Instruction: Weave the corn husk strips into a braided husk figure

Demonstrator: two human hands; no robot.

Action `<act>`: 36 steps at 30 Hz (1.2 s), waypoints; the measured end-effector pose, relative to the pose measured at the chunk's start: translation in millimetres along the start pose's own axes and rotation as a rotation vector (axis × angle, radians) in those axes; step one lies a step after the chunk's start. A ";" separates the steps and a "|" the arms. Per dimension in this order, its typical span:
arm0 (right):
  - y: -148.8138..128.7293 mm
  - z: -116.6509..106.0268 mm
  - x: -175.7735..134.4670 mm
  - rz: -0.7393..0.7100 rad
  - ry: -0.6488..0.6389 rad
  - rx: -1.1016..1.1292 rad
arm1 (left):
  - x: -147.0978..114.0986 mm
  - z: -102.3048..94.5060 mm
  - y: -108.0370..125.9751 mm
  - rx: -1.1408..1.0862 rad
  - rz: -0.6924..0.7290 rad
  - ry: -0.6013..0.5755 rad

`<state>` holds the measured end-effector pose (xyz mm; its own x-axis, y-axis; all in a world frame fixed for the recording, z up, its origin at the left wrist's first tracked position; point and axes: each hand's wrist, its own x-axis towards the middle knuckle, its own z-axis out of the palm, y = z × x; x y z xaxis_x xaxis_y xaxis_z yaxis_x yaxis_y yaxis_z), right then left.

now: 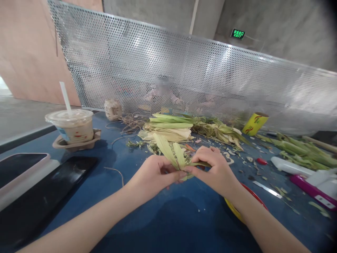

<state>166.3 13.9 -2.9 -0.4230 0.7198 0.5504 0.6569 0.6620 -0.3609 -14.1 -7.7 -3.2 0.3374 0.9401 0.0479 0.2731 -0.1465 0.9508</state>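
Over the blue table, my left hand [160, 172] pinches the lower part of a few pale green corn husk strips [168, 149] that fan upward. From the other side, my right hand [207, 163] grips the same husks near their base, thumb and fingers pressed together. The two thumbs nearly meet where the strips cross. Behind my hands lies a stack of flattened corn husks [171, 126], yellow-green and layered. Small chopped green bits [155, 147] sit just in front of that stack, partly hidden by the held husks.
At left stand a lidded drink cup [70, 123] in a cardboard holder, a dark phone [52, 193] and a ball of twine [113, 109]. To the right are a yellow roll [255, 123], a metal blade [267, 189], a purple-and-white tool [313, 191] and more husks [302, 149]. A perforated metal screen [184, 66] rises behind.
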 end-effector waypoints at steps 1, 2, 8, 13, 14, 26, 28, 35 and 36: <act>0.7 -2.0 0.0 0.002 -0.013 0.017 | 0.8 -1.1 -0.7 -0.011 -0.010 0.009; 1.5 -4.4 0.0 -0.013 -0.025 0.044 | 1.8 -2.4 -1.7 -0.027 -0.023 0.018; 3.6 -11.8 -2.3 -0.299 -0.142 0.300 | 8.2 -5.8 -12.7 -0.180 -0.096 -0.022; 3.5 0.7 -5.2 -0.210 -0.063 0.291 | 9.2 -4.2 -15.1 -0.308 -0.163 -0.061; 3.1 3.3 -5.6 -0.173 -0.013 0.300 | 8.9 -4.0 -13.6 -0.309 -0.178 -0.063; 6.2 -1.9 -2.1 -0.572 0.065 0.194 | 1.8 -0.3 -1.4 -0.369 -0.274 -0.077; 4.8 -0.5 -1.8 -0.565 0.006 0.278 | 1.7 0.4 -2.2 -0.366 -0.262 -0.103; -3.5 13.2 -4.1 -0.228 0.119 0.358 | 3.9 1.8 -4.2 -0.144 -0.143 -0.148; -4.1 13.8 -4.4 -0.199 0.131 0.355 | 3.8 1.9 -3.6 -0.127 -0.107 -0.157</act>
<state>156.9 10.9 -14.3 -0.4223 0.5530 0.7182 0.3049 0.8328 -0.4620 -12.1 -4.1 -7.0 0.4513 0.8874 -0.0943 0.2028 0.0009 0.9792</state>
